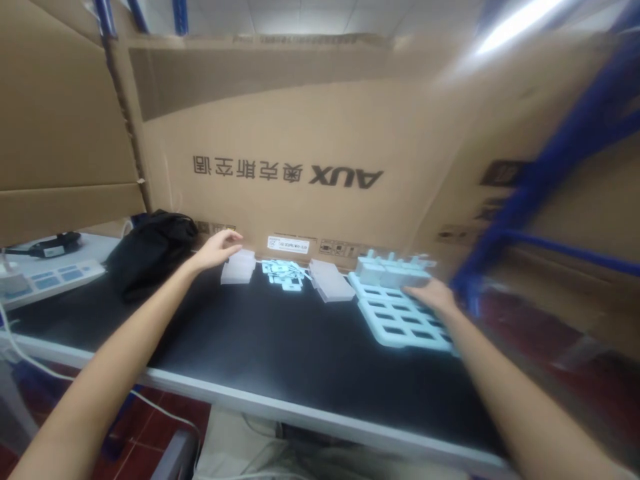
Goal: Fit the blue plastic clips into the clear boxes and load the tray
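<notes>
My left hand [219, 249] reaches over the left stack of frosted, pale plates [239, 268], its fingers stretched out with nothing between them. A loose pile of small light blue pieces [285, 273] lies to its right, followed by a second frosted stack [331, 281]. On the right of the table sits a light blue rack [400, 317] with rows of rectangular openings. Upright light blue blocks [383, 272] with small prongs on top stand along its far rows. My right hand [434, 295] is closed at the right end of these blocks, thumb in front; its other fingers are mostly hidden and blurred.
A black cloth bag [153, 250] rests on the table's left, beside a white power strip [55, 283] and a cable. Behind the black tabletop [280, 353] stands a large cardboard wall [280, 120]. A blue metal frame [525, 193] rises at the right.
</notes>
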Available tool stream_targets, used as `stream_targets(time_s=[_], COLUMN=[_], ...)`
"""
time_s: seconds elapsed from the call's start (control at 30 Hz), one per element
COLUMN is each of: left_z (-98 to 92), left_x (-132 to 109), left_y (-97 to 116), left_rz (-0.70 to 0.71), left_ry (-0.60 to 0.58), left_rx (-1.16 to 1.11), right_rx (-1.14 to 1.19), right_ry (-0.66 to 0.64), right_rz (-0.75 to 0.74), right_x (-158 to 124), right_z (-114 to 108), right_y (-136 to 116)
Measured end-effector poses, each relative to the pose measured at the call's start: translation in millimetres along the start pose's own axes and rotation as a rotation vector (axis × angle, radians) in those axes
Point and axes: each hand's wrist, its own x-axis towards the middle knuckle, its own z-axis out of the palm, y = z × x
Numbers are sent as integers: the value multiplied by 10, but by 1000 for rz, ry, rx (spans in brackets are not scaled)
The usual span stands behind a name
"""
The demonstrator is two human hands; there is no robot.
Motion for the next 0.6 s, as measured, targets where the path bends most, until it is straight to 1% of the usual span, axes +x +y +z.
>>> stream_targets(time_s=[0.07,0.13,0.23,0.3,0.4,0.53,0.6], left_z=[189,389,698,889,1113,1298,1378], left_x=[9,-5,-45,-71,-112,-234,-320], left_y=[230,488,834,983,1060,1018,999], left_rz=[187,327,500,611,729,815,863], left_ry=[-60,-95,-194,-255,-287,-270,-269], left_rx=[166,274,381,473,620,724,740], right_rx=[-89,-149,-187,-193,-186,-169,-151], right_ry=[-62,-81,-69,-53,-26,15,66], right_rz=[39,60,76,87,104,125,134], right_x=[57,74,23,-31,-90,-130,-148], right_z=[18,31,50,52,20,-73,-129], right_y=[-15,-23,-48,-79,-144,-211,-214])
